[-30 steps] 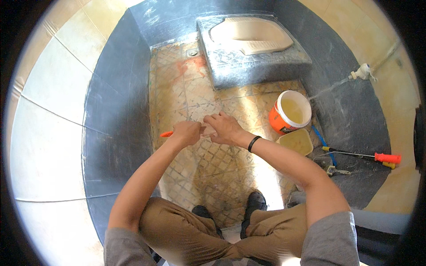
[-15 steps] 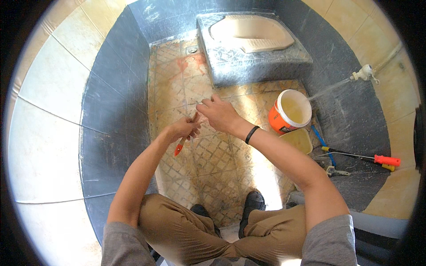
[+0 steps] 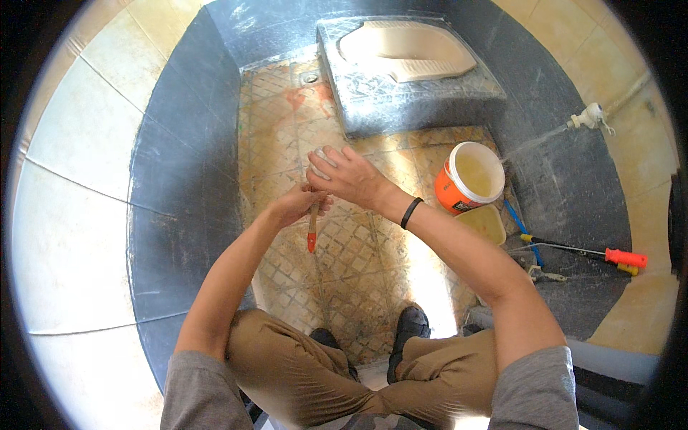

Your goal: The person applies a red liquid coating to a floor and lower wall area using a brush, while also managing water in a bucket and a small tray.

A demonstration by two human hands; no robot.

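Note:
My left hand [image 3: 295, 205] is closed round a paintbrush [image 3: 312, 231] with a wooden handle and a red end that points down toward my feet. The brush's upper end is hidden between my hands. Over it lies my right hand [image 3: 342, 174], fingers bent and touching the left hand's fingertips; it seems to grip the hidden head of the brush. Both hands are held out over the tiled floor [image 3: 351, 247], in front of my knees.
Right of my hands stands an orange bucket [image 3: 448, 188] with a white rim and yellowish liquid, next to a pale shallow tub [image 3: 489, 223]. A wall tap [image 3: 589, 120] sprays water toward the bucket. Long-handled tools [image 3: 623, 258] lie at right. A squat toilet [image 3: 430, 54] sits on a raised block ahead.
The paintbrush's red end has swung right and up and now hangs nearly straight down. My right hand has shifted slightly left, and its fingers have moved from a pinch to a wider bend.

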